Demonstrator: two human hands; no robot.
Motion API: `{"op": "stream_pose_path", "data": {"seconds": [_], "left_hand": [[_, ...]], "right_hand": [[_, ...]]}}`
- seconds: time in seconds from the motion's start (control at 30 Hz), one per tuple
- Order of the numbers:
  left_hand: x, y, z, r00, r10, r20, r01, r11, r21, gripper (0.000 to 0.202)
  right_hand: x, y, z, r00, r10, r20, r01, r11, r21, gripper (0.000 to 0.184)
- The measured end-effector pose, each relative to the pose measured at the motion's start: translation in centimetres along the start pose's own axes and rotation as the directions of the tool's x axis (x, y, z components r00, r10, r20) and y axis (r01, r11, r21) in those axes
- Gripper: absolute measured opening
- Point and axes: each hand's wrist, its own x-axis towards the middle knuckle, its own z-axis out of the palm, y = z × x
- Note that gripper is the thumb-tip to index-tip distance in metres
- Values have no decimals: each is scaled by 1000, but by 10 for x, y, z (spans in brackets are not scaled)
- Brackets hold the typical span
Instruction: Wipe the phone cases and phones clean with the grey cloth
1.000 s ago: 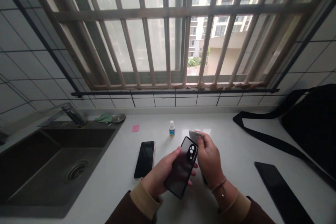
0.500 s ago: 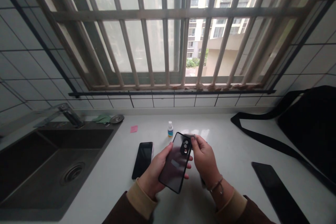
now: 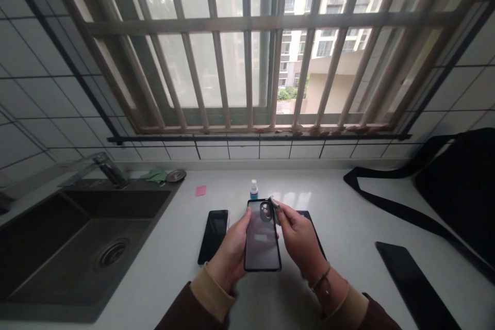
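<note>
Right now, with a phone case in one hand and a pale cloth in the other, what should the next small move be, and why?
I would probably slide the pale cloth a little down the right edge of the phone case: the right hand pinches the cloth at the upper right corner, near the camera cutout, while the left hand holds the case from the left.

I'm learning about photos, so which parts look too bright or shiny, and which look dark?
Head view: the window is brightest; head view: glare shines on the counter, right of the bottle; head view: a pale patch, perhaps a reflection, shows on the phone case; head view: the sink looks dim.
</note>
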Motion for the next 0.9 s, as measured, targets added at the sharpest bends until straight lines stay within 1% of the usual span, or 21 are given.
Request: {"op": "stream_pose_path", "data": {"seconds": [0.07,0.13,0.2,0.27,0.37,0.4,0.43,0.53,0.57,0.63,0.7,0.77,0.8,0.87,0.9], "left_hand": [[4,-3,-3,996,69,-51,-68,998,16,41],[8,-6,-6,981,165,-107,-161,986,46,36],[12,-7,-9,952,261,-160,-252,965,71,36],[16,-5,-12,919,334,-208,-326,943,71,39],[17,0,-12,877,397,-271,-403,914,36,44],[15,3,-11,876,398,-272,-411,911,10,45],[14,5,-9,886,385,-259,-403,915,-21,47],[6,9,-3,931,309,-195,-331,939,-92,52],[4,10,-1,937,295,-188,-317,943,-101,53],[2,10,0,929,310,-201,-337,935,-114,51],[3,9,-1,901,372,-222,-404,906,-122,51],[6,9,-4,858,452,-246,-489,864,-118,53],[6,8,-6,829,494,-263,-534,839,-108,55],[6,8,-8,753,589,-293,-631,773,-67,54],[5,7,-8,723,628,-288,-662,749,-31,54]], "right_hand": [[-2,-2,1,1000,-24,17,24,1000,-11,42],[-3,-5,3,997,-55,56,55,998,-11,40],[-5,-7,4,990,-84,112,86,996,-6,39],[-6,-11,5,980,-101,169,100,995,15,38],[-8,-16,6,969,-88,232,75,995,64,39],[-8,-17,6,966,-75,247,57,995,79,40],[-9,-19,6,963,-61,262,37,995,96,40],[-10,-18,9,947,-13,322,-49,982,184,42],[-10,-17,11,939,10,345,-95,969,229,43],[-11,-13,14,919,67,389,-204,924,323,45],[-12,-9,17,895,117,431,-306,863,402,47],[-13,-8,20,868,160,470,-390,806,445,49],[-14,-9,21,853,185,487,-429,781,454,51],[-15,-13,23,822,240,517,-501,735,456,54],[-16,-15,24,806,264,530,-535,709,461,54]]}}
